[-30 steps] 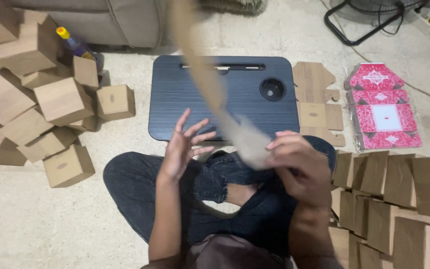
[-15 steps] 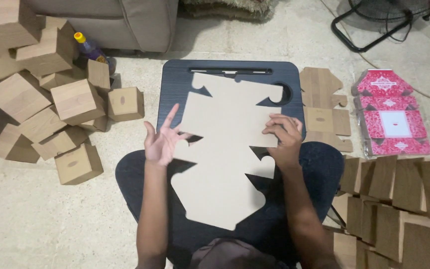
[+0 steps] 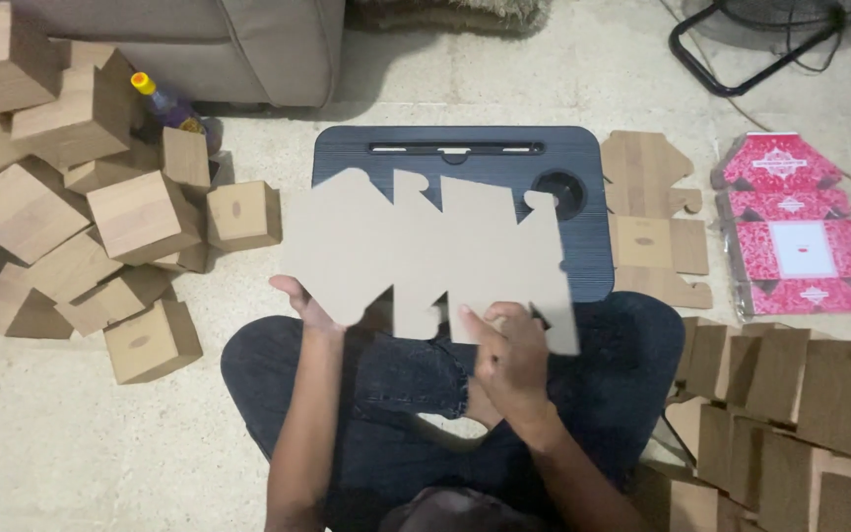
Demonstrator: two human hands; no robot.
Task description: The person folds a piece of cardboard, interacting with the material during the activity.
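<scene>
Both hands gripped a flat, unfolded brown cardboard box blank (image 3: 425, 251) above the dark blue lap tray (image 3: 588, 251): the left hand (image 3: 302, 300) pinched its lower-left edge, the right hand (image 3: 509, 355) its bottom edge.

Home living room: sofa (image 3: 199, 44), floor fan base (image 3: 780, 39), folded cardboard boxes (image 3: 100, 207) on floor.

A flat die-cut cardboard box blank (image 3: 425, 251) is held at centre. Folded brown cartons (image 3: 140, 217) pile on the left; flat brown blanks (image 3: 647, 212) and red-and-white printed blanks (image 3: 795, 232) lie on the right.
</scene>
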